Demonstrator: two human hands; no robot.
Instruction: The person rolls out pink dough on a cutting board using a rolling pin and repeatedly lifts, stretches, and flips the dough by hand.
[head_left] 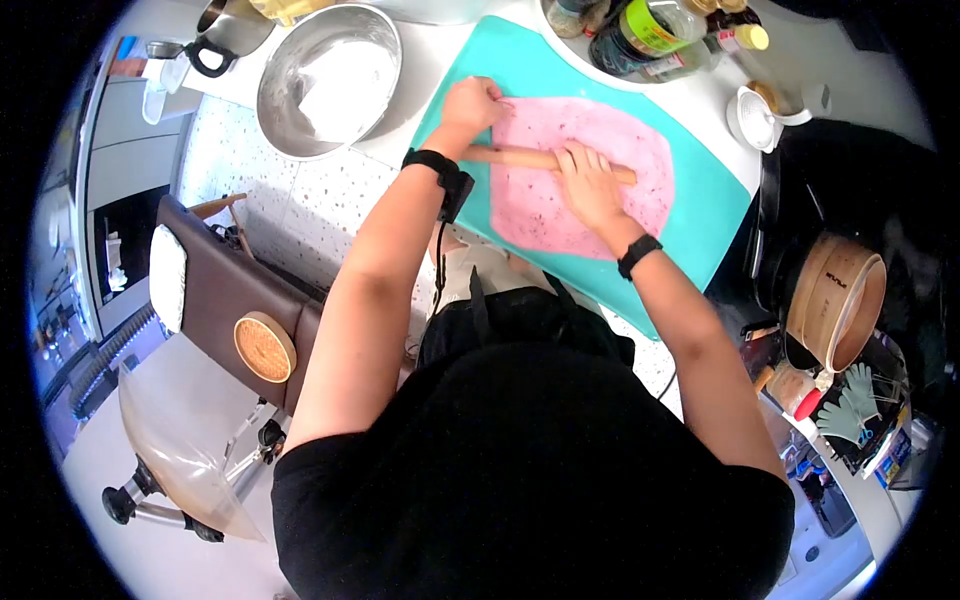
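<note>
on a turquoise rectangular mat (705, 205), over the white desk (430, 50): a thin pink, dark-flecked sheet of dough (535, 205), probably to keep it off the surface. across it, a pale wooden cylindrical rolling pin (520, 157); over that, the right hand (592, 190), palm-down, fingers loosely spread, presumably for even pressure. at the far left corner, the left hand (474, 105), fingers curled, perhaps to steady the edge; cannot tell if pinching. on a dark bottle with lime-green label (648, 30) and round tan steamer (825, 290), marks too small to read.
</note>
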